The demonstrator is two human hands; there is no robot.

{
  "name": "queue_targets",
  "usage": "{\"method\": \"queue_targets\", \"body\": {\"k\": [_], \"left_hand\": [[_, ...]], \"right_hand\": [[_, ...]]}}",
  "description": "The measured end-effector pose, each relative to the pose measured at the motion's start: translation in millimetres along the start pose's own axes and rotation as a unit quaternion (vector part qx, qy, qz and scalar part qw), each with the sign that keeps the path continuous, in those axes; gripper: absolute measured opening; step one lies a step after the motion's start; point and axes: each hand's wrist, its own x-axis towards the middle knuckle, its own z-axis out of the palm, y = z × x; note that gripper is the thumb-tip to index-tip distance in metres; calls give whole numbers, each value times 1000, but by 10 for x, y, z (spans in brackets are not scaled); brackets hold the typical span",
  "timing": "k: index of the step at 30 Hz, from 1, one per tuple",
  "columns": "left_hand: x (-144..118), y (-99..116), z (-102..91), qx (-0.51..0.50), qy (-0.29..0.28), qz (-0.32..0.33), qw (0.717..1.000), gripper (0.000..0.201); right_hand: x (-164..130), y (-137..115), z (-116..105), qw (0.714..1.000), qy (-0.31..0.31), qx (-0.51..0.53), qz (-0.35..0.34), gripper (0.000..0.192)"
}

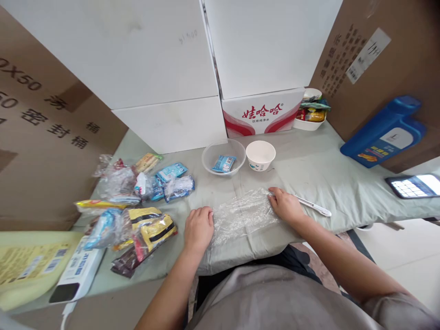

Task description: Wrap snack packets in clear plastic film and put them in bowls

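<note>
A crinkled sheet of clear plastic film [245, 215] lies spread on the cloth in front of me; whether it is a bag I cannot tell. At its left edge my left hand [199, 229] is closed, thumb and curled fingers against the film. My right hand [285, 206] grips the opposite edge with bent fingers. A white slim utility knife [314, 206] rests just right of that hand. Beyond the film stand a translucent plastic bowl [208, 160] with a small blue packet [224, 163] inside, and a white paper bowl [260, 156].
Snack packets and wrappers [147, 224] are heaped at left, near a white power strip [80, 270]. White boxes [165, 55] wall the back. At right are a blue bottle [385, 133], a phone [415, 186] and a filled white bowl [307, 124].
</note>
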Motion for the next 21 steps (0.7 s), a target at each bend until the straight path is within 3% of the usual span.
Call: {"method": "queue_targets", "body": {"k": [4,6,8,10,13,15,18,21], "left_hand": [[13,159,-131,29,76,1,997,23],[-1,317,-168,-11,86,58,995,25],[-35,483,-122,-58,28,144,987,31],[-89,605,-5,-65,-45,188,979,49],[-178,663,181,-34,-95,170,980,71],[-218,655,243,-28,-104,163,981,73],[-229,641,244,-30,-104,164,981,73],[-202,573,215,-28,-111,163,980,76]], "right_hand": [[0,-24,66,999,-2,-38,-1,34],[-6,-44,98,999,0,-51,-6,35],[11,-43,109,998,1,-66,-10,36],[56,-5,72,996,-4,-85,0,35],[131,102,-80,993,5,-108,44,34],[139,146,-183,992,63,-101,42,36],[63,105,-189,986,116,-61,-108,42],[-52,26,-4,961,27,-54,-269,59]]}}
